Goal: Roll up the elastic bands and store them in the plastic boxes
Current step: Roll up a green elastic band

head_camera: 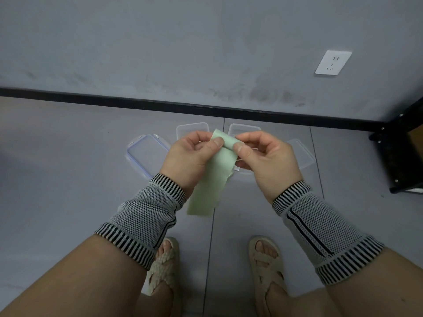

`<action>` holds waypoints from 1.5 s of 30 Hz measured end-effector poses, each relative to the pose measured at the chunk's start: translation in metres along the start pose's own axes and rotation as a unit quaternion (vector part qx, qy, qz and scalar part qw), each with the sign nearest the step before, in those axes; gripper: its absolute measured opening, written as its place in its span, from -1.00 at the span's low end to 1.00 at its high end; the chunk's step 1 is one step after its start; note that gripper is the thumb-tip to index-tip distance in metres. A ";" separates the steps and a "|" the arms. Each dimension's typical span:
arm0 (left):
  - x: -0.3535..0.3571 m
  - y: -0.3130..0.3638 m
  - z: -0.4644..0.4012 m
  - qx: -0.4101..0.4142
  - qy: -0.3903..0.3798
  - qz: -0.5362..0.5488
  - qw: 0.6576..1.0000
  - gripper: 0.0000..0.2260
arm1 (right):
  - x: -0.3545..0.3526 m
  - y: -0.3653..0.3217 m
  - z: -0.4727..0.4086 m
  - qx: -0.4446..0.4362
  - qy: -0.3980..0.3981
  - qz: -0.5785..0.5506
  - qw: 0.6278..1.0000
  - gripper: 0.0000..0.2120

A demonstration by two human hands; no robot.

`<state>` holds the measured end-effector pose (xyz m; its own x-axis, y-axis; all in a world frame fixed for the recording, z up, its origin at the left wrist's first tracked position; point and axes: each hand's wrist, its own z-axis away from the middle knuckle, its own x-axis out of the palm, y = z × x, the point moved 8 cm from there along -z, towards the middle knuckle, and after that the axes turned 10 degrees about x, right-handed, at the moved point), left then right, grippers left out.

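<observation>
Head view, looking down at a grey tiled floor beside a grey wall. Both hands raised in front of the body, above the floor, working one pale green elastic band. Left hand pinches the band's upper end between thumb and curled fingers; right hand pinches the same end from the other side, thumb tip pressed on the fold. Top of the band is turned over into a small first curl between the two thumbs; the rest hangs flat and slack, angled down toward the left forearm, lower edge free in the air. Both wrists wear knitted black-and-white sleeves. On the floor under the hands, near the black skirting: clear plastic boxes and lids, partly hidden by the hands. A blue-edged lid lies to the left, a plain lid to the right, two boxes between them at the back; whether anything lies inside them cannot be told, as the plastic is clear and the view blocked. White wall socket upper right. Black metal frame at right edge. Two feet in beige sandals at bottom, apart.
</observation>
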<state>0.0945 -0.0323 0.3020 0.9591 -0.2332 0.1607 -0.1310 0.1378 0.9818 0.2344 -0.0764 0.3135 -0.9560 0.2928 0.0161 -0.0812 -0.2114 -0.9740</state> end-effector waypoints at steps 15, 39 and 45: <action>0.000 0.002 -0.001 -0.009 -0.038 0.028 0.999 -0.90 | -0.006 0.002 -0.006 0.028 -0.010 -0.025 0.999 -0.78; 0.001 -0.008 0.000 -0.030 -0.067 -0.132 0.988 -0.84 | -0.016 0.002 -0.009 0.026 0.018 0.023 0.999 -0.95; 0.000 -0.006 0.001 -0.048 -0.085 -0.115 0.989 -0.82 | -0.013 0.001 -0.008 0.019 0.011 0.020 1.000 -0.94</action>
<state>0.0955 -0.0339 0.2963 0.9039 -0.4256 -0.0437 0.1182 0.1504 0.9815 0.2493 -0.0729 0.3105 -0.9521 0.3045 -0.0288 -0.0537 -0.2590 -0.9644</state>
